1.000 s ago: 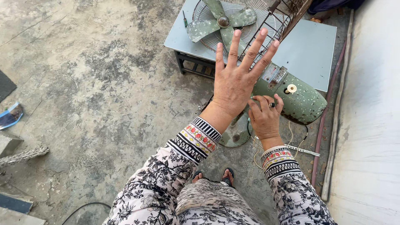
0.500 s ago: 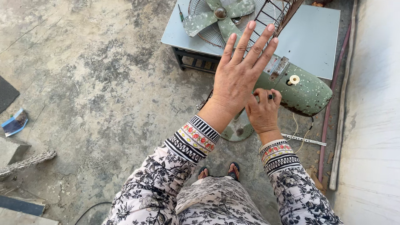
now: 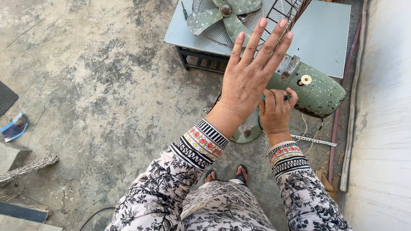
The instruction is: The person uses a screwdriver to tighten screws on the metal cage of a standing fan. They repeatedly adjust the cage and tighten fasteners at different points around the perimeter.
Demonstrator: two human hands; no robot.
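The left hand (image 3: 246,81) is held flat and wide, all 5 fingers spread, gripping nothing, hovering above the green fan motor housing (image 3: 319,92). The right hand (image 3: 276,112) curls narrowly against the housing's near end, just beside its white knob (image 3: 305,79); what it pinches cannot be told. The fan's blades (image 3: 224,17) and wire guard (image 3: 280,13) lie over the grey table (image 3: 325,38), beyond both hands.

We see a green fan (image 3: 317,92) with pale speckles, on a grey-blue desk (image 3: 325,34). Our sleeves (image 3: 197,145) are black and white flowers with striped cuffs and maybe red blooms. The floor (image 3: 94,85) is blotchy grey.
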